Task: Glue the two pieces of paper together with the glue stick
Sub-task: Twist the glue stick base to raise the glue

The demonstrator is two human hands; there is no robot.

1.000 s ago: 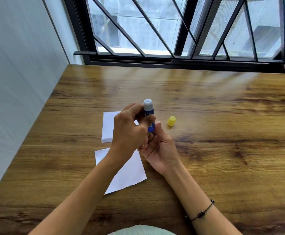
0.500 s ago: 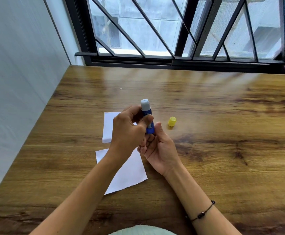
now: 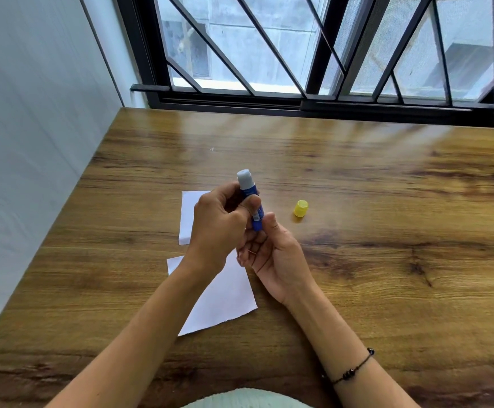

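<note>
An uncapped blue glue stick (image 3: 250, 193) stands nearly upright above the table, its pale glue tip pointing up. My left hand (image 3: 219, 228) wraps around its barrel. My right hand (image 3: 272, 250) pinches its lower end between thumb and fingers. Its yellow cap (image 3: 301, 208) lies on the wood just right of my hands. Two white pieces of paper lie flat under my arms: a smaller far piece (image 3: 187, 214) and a larger near piece (image 3: 225, 298), both partly hidden by my left hand and forearm.
The wooden table (image 3: 387, 260) runs up to a barred window (image 3: 298, 54) at the back and a white wall (image 3: 28, 142) on the left. A beaded bracelet (image 3: 354, 368) circles my right wrist.
The glue stick has tilted and drifted slightly left in my hands. Both hands keep their hold; the papers and the cap lie where they were.
</note>
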